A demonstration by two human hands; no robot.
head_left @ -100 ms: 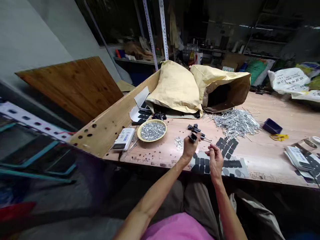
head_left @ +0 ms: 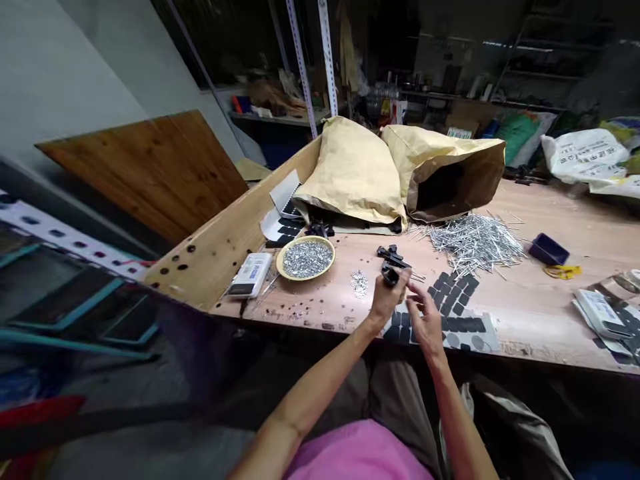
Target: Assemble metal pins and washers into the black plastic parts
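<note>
Dim workshop behind, seen from the head camera; pale wood-grain workbench point(head_left: 535, 320) in front. Toward the back, two kraft-paper sacks point(head_left: 357, 173), mouth of the right-hand one gaping.

Left hand point(head_left: 386, 301) closed around a small black plastic fitting point(head_left: 390, 275), held over the near middle of the bench, dark round end showing. Right hand point(head_left: 425, 319) just beside, fingers half curled near the left fingertips; impossible to make out anything pinched there.

Just beyond, more black fittings point(head_left: 393, 253) lying loose. Farther right, tangled heap of thin metal rods point(head_left: 475, 243). Off left, yellow bowl point(head_left: 305, 279) of small metal pieces point(head_left: 306, 259), plus a small spill point(head_left: 359, 283) of similar bits nearer the left hand. By the right hand, black pads point(head_left: 473, 325) on a grey sheet point(head_left: 491, 335).

Step in hand, judging by pose: two-handed work on one fitting, left steadying, right close in. Next move seemingly calls for a firm left hold, fitting turned toward the right fingertips, and a fine, unhurried pinch.
</note>
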